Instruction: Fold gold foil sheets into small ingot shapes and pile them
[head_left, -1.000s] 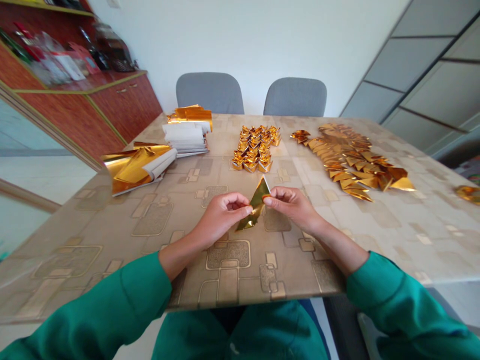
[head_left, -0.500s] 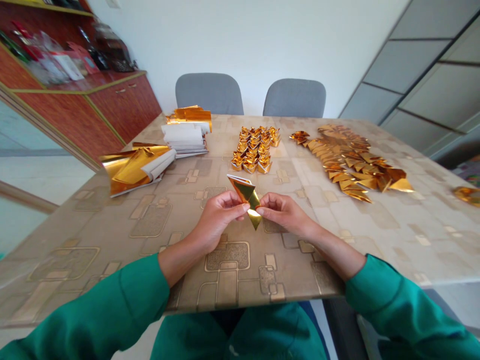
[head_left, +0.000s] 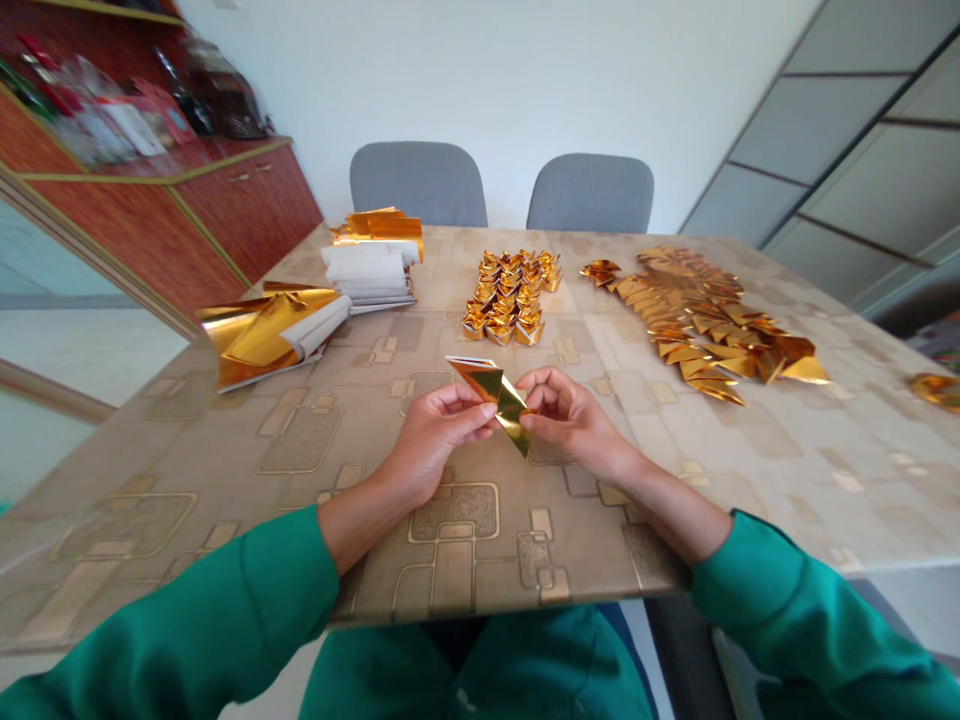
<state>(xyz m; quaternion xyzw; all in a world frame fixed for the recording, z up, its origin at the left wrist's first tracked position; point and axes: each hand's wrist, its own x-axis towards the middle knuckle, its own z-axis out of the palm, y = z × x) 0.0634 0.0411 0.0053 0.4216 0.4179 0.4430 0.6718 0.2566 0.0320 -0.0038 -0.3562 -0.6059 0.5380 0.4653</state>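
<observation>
Shifted since half a second ago, the folded gold foil piece now sits tilted, with its pale-edged corner swung out to the left and its point aimed down and to the right. Off to the far left stands a red-brown wooden sideboard, and two grey chairs face the person across a dining table with a patterned beige cover. On that cover lie a loose heap of gold foil sheets, a stack of white-backed sheets, a tight cluster of gold paper ingots and a long spread of folded gold triangles. Green sleeves run down to bare forearms. Above the near middle of the table, the left hand is curled, pinching the foil's left side between thumb and fingers. The right hand is half open, its fingertips gripping the right side. Slick foil could slide from so light a pinch and spring open along its creases, while too much force could crumple or split the thin folds. A careless sweep of a wrist could also scatter the ingots.
</observation>
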